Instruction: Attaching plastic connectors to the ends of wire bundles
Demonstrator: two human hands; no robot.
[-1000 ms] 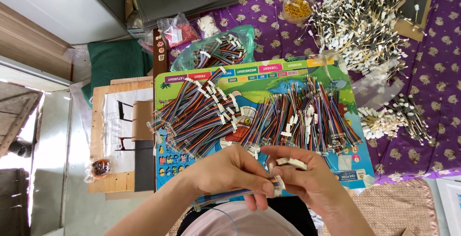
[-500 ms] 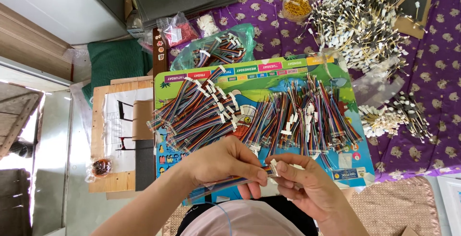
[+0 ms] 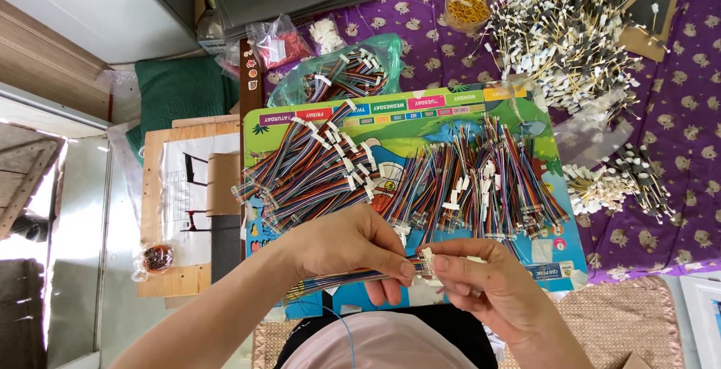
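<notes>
Over board (image 3: 420,121), fingers (image 3: 402,270) pinching wire bundle (image 3: 338,280)

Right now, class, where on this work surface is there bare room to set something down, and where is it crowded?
Bare purple cloth lies between the big connector heap and the small connector pile. More lies beside the rubber-band tub. The colourful board is crowded with the left wire bundle and right wire pile, bare only along its top strip.

A large rectangular printed board (image 3: 451,117), green and blue with a row of coloured label boxes along its upper edge, lay at centre frame. Above it sat a green plastic bag (image 3: 390,49); upper left of that, a clear bag (image 3: 276,42) with red contents.
</notes>
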